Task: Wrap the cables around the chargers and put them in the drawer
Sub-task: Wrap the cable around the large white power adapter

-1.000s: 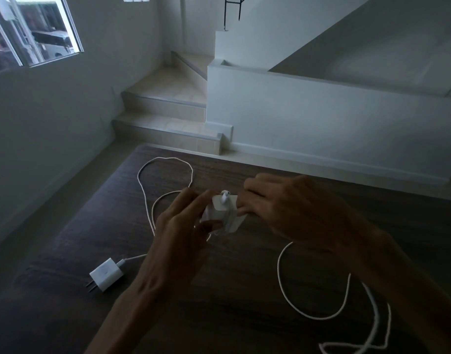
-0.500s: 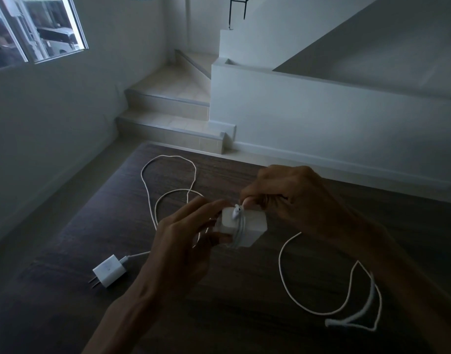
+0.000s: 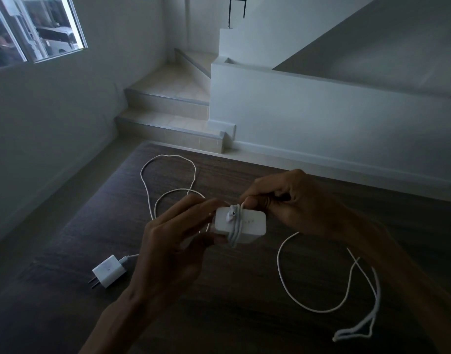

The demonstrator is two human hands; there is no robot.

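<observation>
A large white charger brick (image 3: 252,226) is held above the dark wooden table (image 3: 245,315). My left hand (image 3: 173,241) grips its left end between thumb and fingers. My right hand (image 3: 288,203) pinches the white cable at the brick's top edge, where two or three turns of cable (image 3: 235,233) cross the brick. The loose remainder of that cable (image 3: 283,282) trails in a loop on the table to the right. A small white plug charger (image 3: 109,271) lies at the left, prongs towards me, its own cable (image 3: 153,180) looping behind. No drawer is in view.
The table's far edge (image 3: 270,166) meets a tiled floor, with steps (image 3: 168,129) and a white stair wall (image 3: 321,118) beyond. A window (image 3: 35,29) is at the upper left. The far loose cable end (image 3: 354,335) lies at the table's right.
The brick has turned to lie flat and wide between my hands, and more cable is wound round it. The loose loop on the right has drawn in and shifted.
</observation>
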